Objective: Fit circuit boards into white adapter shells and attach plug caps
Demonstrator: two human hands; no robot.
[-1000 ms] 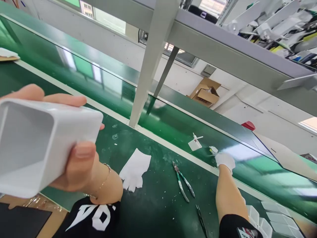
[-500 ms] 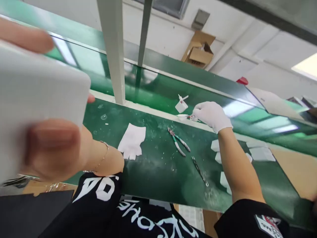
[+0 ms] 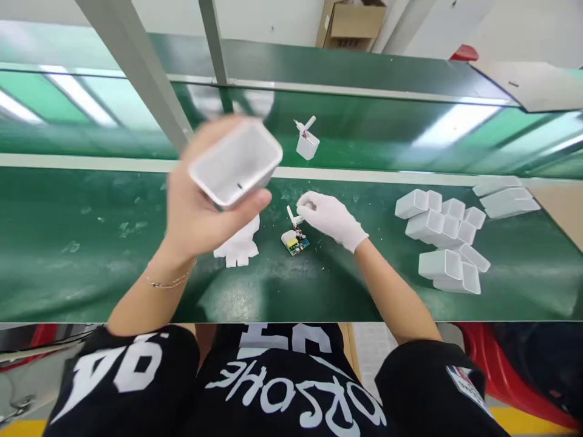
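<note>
My bare left hand (image 3: pixel 200 206) grips a white plastic housing (image 3: pixel 259 176), raised above the bench with its open end toward the camera. My right hand (image 3: pixel 330 218), in a white glove, has its thumb and fingers brought together beside the white connector piece (image 3: pixel 295 217); what lies between the fingertips is too small to make out. That connector is wired to a small circuit board (image 3: pixel 297 243) lying on the green bench. A white glove (image 3: pixel 237 246) lies below my left hand, partly covered by it.
Several open white housings (image 3: pixel 439 265) stand or lie at the right of the bench (image 3: pixel 337 291). Beyond the pale ledge sits another housing with wired parts (image 3: pixel 308 145). A grey post (image 3: pixel 136 73) rises at left; a cardboard box (image 3: pixel 355 25) is at the back.
The view has turned and levelled. My left hand and the housing have moved away from the camera toward the middle. My right hand is now beside the board; pliers and tweezers no longer show.
</note>
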